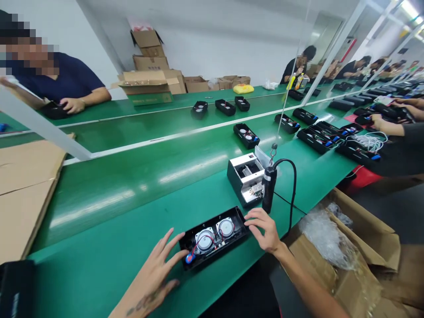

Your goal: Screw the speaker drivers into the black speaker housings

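Observation:
A black speaker housing (232, 242) lies open-side up on the green bench in front of me. Inside sit two round silver speaker drivers, with red and black wires and a blue-wrapped part (189, 258) at the left end. My left hand (155, 260) is at that end, fingers spread, fingertips at the rim and by the blue part. At the opposite end, my right hand (265, 229) has its fingers apart and slightly bent, fingertips by the housing's short side. Neither hand is wrapped round it.
Beyond the housing stand a black-and-silver box-shaped device (245, 176) and a hanging black electric screwdriver (269, 187) with a cable. More housings (247, 134) lie on the green line. Cardboard (29, 185) is at left, an open carton (364, 229) at lower right. Co-workers sit across and to the right.

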A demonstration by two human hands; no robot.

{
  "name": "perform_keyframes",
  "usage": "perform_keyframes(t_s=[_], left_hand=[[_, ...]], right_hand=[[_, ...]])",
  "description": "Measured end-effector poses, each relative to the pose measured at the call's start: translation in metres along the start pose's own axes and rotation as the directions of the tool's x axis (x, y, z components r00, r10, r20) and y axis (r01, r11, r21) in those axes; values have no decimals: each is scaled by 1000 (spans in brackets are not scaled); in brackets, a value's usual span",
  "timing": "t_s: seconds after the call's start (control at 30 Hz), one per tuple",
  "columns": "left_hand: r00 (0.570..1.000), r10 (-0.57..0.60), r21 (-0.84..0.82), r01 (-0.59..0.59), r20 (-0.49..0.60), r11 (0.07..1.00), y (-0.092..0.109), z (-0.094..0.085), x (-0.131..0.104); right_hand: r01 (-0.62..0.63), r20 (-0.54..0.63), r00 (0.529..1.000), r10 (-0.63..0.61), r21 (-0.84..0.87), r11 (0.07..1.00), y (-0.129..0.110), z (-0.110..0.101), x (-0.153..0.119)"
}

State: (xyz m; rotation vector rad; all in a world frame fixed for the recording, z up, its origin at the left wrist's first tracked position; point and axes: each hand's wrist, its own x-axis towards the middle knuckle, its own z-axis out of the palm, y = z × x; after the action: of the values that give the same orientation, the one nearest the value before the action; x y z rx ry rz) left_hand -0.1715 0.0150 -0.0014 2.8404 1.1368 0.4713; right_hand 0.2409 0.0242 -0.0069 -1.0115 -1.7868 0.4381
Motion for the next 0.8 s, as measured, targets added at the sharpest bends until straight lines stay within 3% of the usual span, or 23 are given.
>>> perform_keyframes(t_s=[0.07, 0.17, 0.27, 0.53, 0.6, 0.67, 0.73, 0.8], left_hand=[[987, 113, 11, -113, -112, 994, -11, 3, -2], [955, 213, 3, -217, -205, 976, -19, 0, 8], [955, 250, 5, -253, -162, 968, -20, -4, 19], [972, 232, -119, -227, 26, 967, -28, 9, 21], [983, 183, -144, -183, -11, 973, -38, 10, 19], [995, 53, -143, -64, -81, 988, -53, 11, 29], [979, -140, -108, 125, -147, 986, -71, 15, 57], [919, -335, -75, 327, -206, 942, -92, 24, 102]], right_hand=[[-147, -132, 979, 157, 83, 986, 7, 9, -14], [-311, -168, 924, 343, 190, 931, 19, 24, -29], [-397, -115, 895, 430, 230, 888, 29, 35, -37], [-404, -99, 897, 431, 213, 889, 29, 38, -37], [-387, -108, 905, 411, 188, 903, 31, 42, -38], [-361, -115, 918, 380, 153, 920, 35, 49, -40], [-335, -134, 928, 347, 104, 936, 41, 59, -43], [-318, -169, 932, 321, 44, 947, 48, 71, -47]])
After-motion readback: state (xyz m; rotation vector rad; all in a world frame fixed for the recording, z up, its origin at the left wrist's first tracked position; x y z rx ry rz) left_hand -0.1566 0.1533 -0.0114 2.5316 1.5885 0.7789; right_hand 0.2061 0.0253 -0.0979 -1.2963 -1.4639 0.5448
